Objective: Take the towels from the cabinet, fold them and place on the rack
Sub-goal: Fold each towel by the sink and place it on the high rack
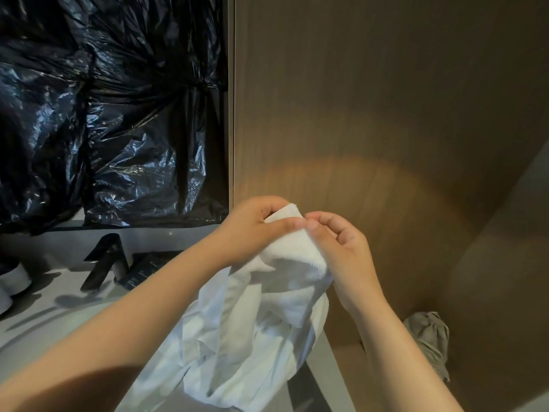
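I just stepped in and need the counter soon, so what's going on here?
A person is holding a white towel up in both hands in front of a wooden panel. The left hand grips its top edge, and the right hand pinches the cloth right beside it. The rest hangs down crumpled, not yet folded. A black tap stands on the pale counter to the left, and a grey cloth lies low on the right.
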Available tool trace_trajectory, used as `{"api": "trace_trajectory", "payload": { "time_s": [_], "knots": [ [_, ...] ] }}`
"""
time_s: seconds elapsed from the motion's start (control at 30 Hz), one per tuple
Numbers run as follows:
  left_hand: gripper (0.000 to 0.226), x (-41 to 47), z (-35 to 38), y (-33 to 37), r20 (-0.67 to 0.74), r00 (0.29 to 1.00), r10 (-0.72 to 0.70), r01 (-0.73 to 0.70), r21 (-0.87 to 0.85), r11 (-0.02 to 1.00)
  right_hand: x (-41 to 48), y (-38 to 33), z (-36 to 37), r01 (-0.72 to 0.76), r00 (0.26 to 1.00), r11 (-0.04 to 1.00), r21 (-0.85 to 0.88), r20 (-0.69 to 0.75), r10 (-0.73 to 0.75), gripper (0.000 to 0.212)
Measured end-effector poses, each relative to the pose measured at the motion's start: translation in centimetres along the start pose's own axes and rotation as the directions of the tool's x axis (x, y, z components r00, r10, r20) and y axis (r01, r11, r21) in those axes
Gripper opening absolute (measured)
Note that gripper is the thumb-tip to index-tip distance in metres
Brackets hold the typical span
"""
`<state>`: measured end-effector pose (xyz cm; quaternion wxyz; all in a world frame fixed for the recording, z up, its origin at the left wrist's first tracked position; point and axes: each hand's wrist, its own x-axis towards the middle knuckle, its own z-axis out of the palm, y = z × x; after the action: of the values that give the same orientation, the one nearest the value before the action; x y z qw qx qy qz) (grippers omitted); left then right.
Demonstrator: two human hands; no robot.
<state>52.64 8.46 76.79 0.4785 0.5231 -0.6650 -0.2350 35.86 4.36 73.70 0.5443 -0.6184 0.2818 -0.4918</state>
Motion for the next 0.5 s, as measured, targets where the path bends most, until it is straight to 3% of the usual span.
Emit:
{"api": "trace_trajectory", "payload": {
  "time_s": [0.27, 0.5],
  "knots": [
    [0.027, 1.1, -1.6, 1.2, -0.207, 0.968, 0.139, -0.112, 0.136, 0.984, -0.4, 0.1, -1.1, -0.011, 0.987, 0.996, -0.088, 0.156, 0.025, 0.018],
    [0.033, 3.2, -4.7, 1.4, -0.391, 0.900, 0.192, -0.098, 0.248, 0.964, -1.0, 0.0, -2.3, -0.069, 0.986, 0.988, -0.140, 0.140, 0.089, 0.038]
  ]
}}
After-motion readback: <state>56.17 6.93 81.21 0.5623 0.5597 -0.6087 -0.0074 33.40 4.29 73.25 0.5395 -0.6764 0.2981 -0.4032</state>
